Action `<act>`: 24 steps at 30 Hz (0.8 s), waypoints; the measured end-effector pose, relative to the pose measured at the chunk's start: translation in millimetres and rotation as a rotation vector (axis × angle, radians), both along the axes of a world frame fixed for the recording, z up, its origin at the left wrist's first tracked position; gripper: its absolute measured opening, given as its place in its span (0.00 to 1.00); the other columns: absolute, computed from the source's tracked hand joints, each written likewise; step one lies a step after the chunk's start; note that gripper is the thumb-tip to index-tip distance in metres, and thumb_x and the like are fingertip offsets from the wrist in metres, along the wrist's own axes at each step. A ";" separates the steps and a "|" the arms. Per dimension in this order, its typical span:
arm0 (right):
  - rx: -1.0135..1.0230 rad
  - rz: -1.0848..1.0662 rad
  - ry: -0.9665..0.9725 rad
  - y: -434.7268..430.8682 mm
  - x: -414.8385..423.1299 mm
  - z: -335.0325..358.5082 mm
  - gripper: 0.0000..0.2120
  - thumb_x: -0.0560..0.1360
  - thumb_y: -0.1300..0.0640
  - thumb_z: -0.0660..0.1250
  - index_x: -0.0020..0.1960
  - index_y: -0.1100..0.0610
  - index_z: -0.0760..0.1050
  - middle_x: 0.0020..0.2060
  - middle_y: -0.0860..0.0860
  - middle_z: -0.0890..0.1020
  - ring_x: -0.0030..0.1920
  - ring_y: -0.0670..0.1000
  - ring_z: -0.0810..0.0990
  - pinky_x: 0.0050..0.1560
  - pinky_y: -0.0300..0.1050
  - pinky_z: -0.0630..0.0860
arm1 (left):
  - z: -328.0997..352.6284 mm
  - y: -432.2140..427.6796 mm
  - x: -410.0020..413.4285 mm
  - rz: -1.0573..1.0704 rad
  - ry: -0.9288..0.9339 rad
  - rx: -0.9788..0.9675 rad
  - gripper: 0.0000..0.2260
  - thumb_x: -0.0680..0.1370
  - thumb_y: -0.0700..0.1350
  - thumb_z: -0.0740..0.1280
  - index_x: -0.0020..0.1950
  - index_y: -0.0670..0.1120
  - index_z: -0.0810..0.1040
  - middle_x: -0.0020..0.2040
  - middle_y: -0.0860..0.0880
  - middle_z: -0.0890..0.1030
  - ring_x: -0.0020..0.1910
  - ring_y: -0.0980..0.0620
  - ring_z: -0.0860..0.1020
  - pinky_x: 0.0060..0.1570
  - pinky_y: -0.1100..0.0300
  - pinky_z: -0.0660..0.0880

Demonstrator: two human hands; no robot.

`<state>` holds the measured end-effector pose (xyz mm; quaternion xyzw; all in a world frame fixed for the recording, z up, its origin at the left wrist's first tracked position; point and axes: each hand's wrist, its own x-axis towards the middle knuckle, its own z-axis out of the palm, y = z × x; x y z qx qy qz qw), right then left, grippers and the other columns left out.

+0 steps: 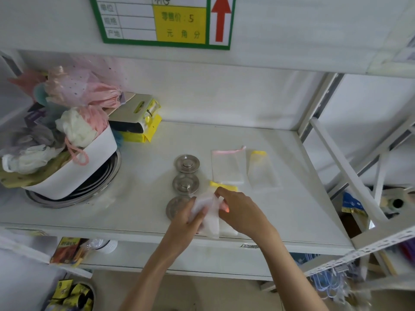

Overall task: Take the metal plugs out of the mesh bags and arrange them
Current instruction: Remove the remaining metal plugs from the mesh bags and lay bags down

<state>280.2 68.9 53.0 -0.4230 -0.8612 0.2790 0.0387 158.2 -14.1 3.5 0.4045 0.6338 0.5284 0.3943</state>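
Near the shelf's front edge, left hand and right hand grasp a white mesh bag, apparently emptied; three metal plugs line up beside. Fold flat, stack with spent bags.

White metal shelf with slotted uprights, white back wall, green-bordered price sign with red arrow above, tan floor below, even diffuse light
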 end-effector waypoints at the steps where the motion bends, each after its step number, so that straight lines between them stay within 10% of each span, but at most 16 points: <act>1: 0.047 -0.028 -0.022 -0.1 3.1 -1.4 0.14 0.77 0.59 0.60 0.62 0.52 0.71 0.53 0.54 0.80 0.49 0.58 0.76 0.44 0.44 0.68 | -0.9 -0.3 1.3 -0.008 0.002 -0.008 0.09 0.79 0.41 0.63 0.47 0.57 0.74 0.37 0.64 0.78 0.31 0.67 0.75 0.32 0.71 0.74; 18: 0.184 -0.264 -0.237 110.6 79.1 -70.8 0.17 0.71 0.74 0.59 0.40 0.58 0.82 0.46 0.55 0.76 0.52 0.59 0.78 0.44 0.42 0.66 | -35.8 17.7 25.7 -0.205 0.115 -0.215 0.03 0.78 0.42 0.64 0.48 0.49 0.77 0.40 0.54 0.75 0.28 0.61 0.74 0.34 0.69 0.71; 24: 0.375 -0.267 -0.398 122.6 71.6 -74.6 0.12 0.71 0.69 0.66 0.51 0.59 0.80 0.53 0.53 0.77 0.57 0.55 0.73 0.56 0.44 0.70 | -39.8 29.7 22.0 -0.187 0.237 -0.263 0.05 0.78 0.43 0.62 0.46 0.52 0.75 0.40 0.56 0.74 0.33 0.57 0.75 0.33 0.71 0.70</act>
